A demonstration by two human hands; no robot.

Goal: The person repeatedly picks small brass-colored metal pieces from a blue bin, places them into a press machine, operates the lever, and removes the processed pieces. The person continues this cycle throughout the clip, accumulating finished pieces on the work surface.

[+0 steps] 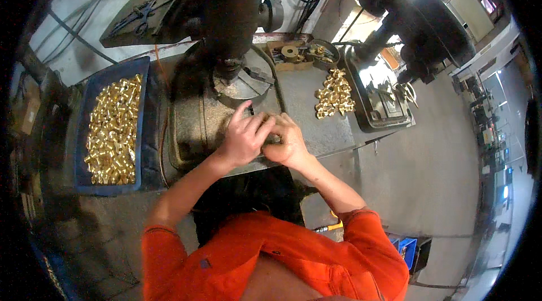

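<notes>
My two hands meet over the front edge of a drill press's metal tray (189, 132). My left hand (244, 140) has its fingers spread, the index stretched toward the round chuck (245, 84), while the others reach over to the right hand's fingers. Curled fingers and thumb close my right hand (287, 142) around something small and dark that is mostly hidden. Just beyond the fingertips, the chuck with its jaws sits under the drill press spindle (228, 67). Left of the tray, a blue bin (141, 126) holds many small brass fittings (113, 132).
On the grey bench to the right lies a pile of brass fittings (335, 95). Behind it stand a box of parts (288, 55) and a round tin (324, 53). A second drill press (418, 24) rises at the right. Pliers (141, 16) lie on a shelf at the back left.
</notes>
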